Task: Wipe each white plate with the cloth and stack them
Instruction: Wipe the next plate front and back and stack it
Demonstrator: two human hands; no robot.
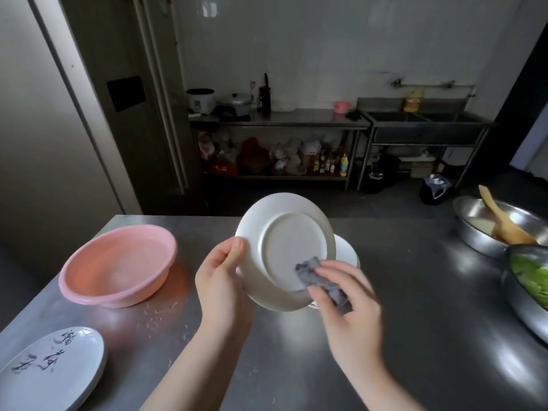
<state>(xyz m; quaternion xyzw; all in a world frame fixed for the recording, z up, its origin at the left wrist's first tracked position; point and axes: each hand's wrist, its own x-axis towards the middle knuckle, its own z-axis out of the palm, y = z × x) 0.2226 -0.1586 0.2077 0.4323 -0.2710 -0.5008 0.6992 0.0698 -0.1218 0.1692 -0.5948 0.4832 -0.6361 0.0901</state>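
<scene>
Head view: left hand [221, 280] grips white plate [284, 247] by rim, tilted, plain underside showing; right hand [350, 304] presses crumpled grey cloth [314, 274] onto it above steel bench [415, 321]

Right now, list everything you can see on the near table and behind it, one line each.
held plate: one, white, tilted, underside to camera, above table centre
plates behind it: white, count unclear, on table
cloth: one, grey, against held plate's underside
basin: one, pink, table left
inscribed plates: a stack, white with dark writing, near-left corner
metal bowls: two, steel, table right; one holds a wooden spatula, one greens
table: one, steel
back counter: steel, with cookers, knife block; bottles below
sink: steel, back right
left hand: grips plate rim
right hand: presses cloth
</scene>
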